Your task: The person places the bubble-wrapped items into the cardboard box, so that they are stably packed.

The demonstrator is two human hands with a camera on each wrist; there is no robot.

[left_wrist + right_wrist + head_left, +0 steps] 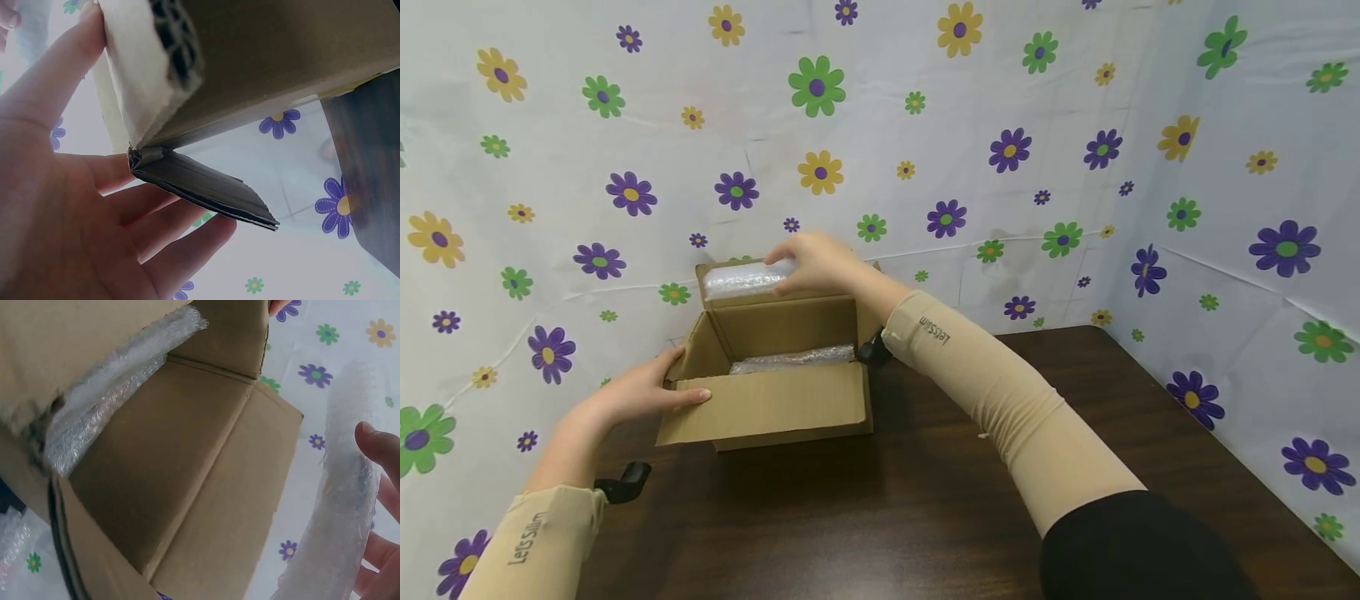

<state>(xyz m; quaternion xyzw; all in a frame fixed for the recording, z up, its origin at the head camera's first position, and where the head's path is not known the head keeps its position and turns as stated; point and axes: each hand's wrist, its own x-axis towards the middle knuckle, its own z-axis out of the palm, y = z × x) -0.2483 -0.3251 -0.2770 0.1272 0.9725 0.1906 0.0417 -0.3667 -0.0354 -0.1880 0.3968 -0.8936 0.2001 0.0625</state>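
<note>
An open cardboard box (790,404) stands on the table with its flaps folded out. My left hand (643,387) holds its left front corner, thumb over the front flap and fingers behind the side flap (206,187). Above the back of the box, my right hand (816,262) grips a long bubble-wrapped bundle (741,279) by its right end. In the right wrist view this bundle (340,487) is apart from the box; what is wrapped inside cannot be made out. More bubble wrap (797,358) lies inside the box near the front wall.
The dark wooden table (970,483) extends to the right and in front of the box. A white cloth (880,150) printed with flowers hangs behind and on the right. At the lower left of the right wrist view is more clear plastic wrap (12,540).
</note>
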